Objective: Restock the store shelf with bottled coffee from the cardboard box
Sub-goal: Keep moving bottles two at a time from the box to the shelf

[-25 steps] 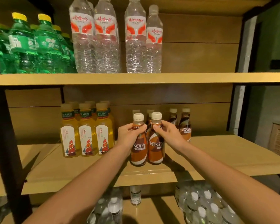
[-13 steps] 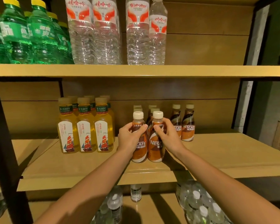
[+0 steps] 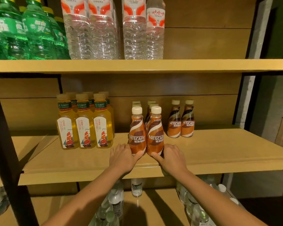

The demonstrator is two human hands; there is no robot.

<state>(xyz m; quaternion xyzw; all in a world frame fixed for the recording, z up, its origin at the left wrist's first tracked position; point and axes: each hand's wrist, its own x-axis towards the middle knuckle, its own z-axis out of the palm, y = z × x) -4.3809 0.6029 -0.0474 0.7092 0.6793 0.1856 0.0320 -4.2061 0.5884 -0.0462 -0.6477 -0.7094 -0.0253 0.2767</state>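
Two brown Nescafe coffee bottles with white caps stand upright side by side near the front of the middle shelf [image 3: 219, 154]. My left hand [image 3: 122, 158] lies low beside the left bottle [image 3: 137, 136], fingers along its side and thumb curled round the front of its base. My right hand [image 3: 172, 158] mirrors it on the right bottle [image 3: 155, 136], thumb against the base. More coffee bottles [image 3: 151, 103] stand in rows behind these two. Another pair of coffee bottles [image 3: 180, 126] stands further right and back. No cardboard box is in view.
Yellow tea bottles [image 3: 85, 128] stand left of the coffee. The upper shelf holds clear water bottles [image 3: 104, 33] and green bottles [image 3: 23, 33]. Small water bottles [image 3: 194, 207] fill the lower shelf. A black upright post [image 3: 6, 144] runs down the left.
Both hands slid down from the bottles' necks to their bases. The two bottles now stand on the shelf, labels facing forward. The camera moved closer.
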